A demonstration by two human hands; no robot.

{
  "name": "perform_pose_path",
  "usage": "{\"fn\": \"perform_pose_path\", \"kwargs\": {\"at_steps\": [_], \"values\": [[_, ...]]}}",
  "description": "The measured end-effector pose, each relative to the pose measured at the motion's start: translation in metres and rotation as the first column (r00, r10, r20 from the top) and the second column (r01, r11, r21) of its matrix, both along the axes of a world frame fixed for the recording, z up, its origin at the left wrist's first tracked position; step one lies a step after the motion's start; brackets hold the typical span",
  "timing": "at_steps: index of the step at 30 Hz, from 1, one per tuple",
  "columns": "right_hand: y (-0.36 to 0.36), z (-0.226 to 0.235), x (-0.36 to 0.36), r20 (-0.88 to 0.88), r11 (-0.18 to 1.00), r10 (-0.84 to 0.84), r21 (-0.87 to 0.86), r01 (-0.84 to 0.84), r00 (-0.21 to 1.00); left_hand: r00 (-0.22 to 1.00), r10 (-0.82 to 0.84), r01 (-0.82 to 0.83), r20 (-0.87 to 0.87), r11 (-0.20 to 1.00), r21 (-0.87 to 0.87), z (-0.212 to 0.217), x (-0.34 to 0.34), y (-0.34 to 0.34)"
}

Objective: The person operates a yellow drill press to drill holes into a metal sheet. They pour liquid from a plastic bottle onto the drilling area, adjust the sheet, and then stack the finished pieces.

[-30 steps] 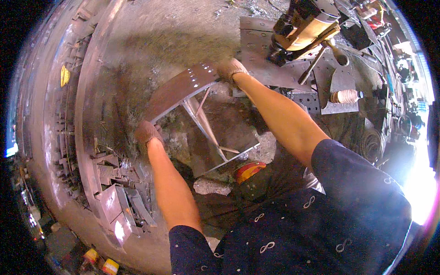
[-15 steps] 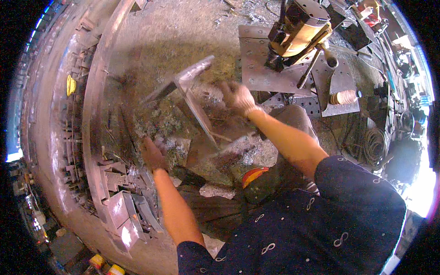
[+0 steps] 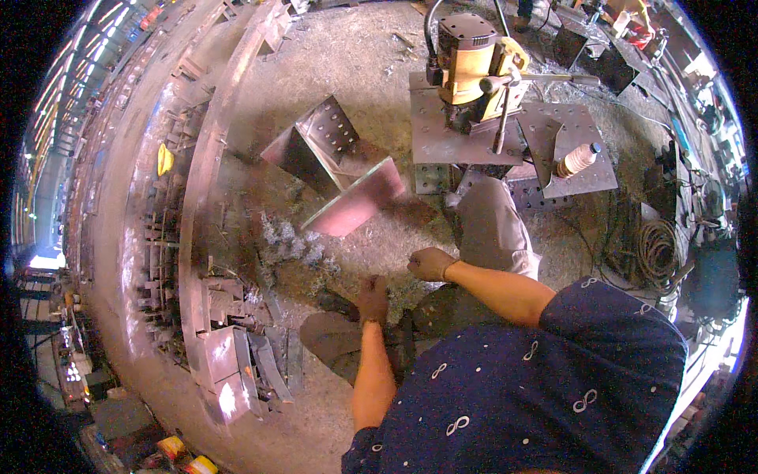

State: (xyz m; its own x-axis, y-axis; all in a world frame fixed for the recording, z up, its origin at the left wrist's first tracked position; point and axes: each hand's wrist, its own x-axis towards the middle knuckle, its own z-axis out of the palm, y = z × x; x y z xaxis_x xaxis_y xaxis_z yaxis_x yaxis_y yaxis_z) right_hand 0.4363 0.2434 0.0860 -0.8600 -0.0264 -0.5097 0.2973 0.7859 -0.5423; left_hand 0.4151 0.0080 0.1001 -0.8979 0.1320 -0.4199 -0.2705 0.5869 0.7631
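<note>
A welded steel bracket (image 3: 355, 197) of joined plates stands tilted on the floor before me. One plate has rows of holes, and the near one looks reddish. Neither hand touches it. My left hand (image 3: 373, 299), in a dark glove, is near my left knee, its fingers curled in. My right hand (image 3: 431, 264), gloved too, is closed beside my right leg. I see nothing in either hand. Grey metal shavings (image 3: 296, 243) lie in a heap between the bracket and my left hand.
A yellow magnetic drill (image 3: 466, 75) stands on a drilled steel plate (image 3: 426, 134) at the far right. On another plate is a bottle (image 3: 579, 160). A long steel beam (image 3: 197, 213) runs along the left, near stacked steel offcuts (image 3: 225, 367). A coiled hose (image 3: 655, 245) lies right.
The bracket has turned over, its reddish plate now facing me. Both hands have drawn back toward my knees and closer together. My view has shifted.
</note>
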Motion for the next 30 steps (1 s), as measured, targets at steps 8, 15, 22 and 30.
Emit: {"fn": "perform_pose_path", "kwargs": {"at_steps": [8, 15, 22, 30], "values": [[-0.024, 0.018, 0.005, -0.004, 0.972, 0.234, 0.026, -0.234, 0.972, 0.991, -0.132, 0.132, 0.012, 0.966, -0.224, -0.065, 0.051, -0.055], [0.0, 0.041, 0.033, -0.017, 0.978, 0.192, 0.085, -0.19, 0.981, 0.995, -0.081, 0.09, 0.051, 0.975, -0.202, 0.018, 0.076, -0.014], [-0.002, 0.03, 0.032, -0.052, 0.955, 0.271, 0.137, -0.262, 0.961, 0.988, -0.135, 0.123, -0.068, 0.978, -0.167, 0.009, 0.06, -0.012], [-0.016, 0.027, -0.015, -0.09, 1.0, -0.021, 0.0, 0.021, 0.996, 0.978, -0.21, 0.188, -0.013, 0.897, -0.4, -0.024, 0.025, 0.006]]}}
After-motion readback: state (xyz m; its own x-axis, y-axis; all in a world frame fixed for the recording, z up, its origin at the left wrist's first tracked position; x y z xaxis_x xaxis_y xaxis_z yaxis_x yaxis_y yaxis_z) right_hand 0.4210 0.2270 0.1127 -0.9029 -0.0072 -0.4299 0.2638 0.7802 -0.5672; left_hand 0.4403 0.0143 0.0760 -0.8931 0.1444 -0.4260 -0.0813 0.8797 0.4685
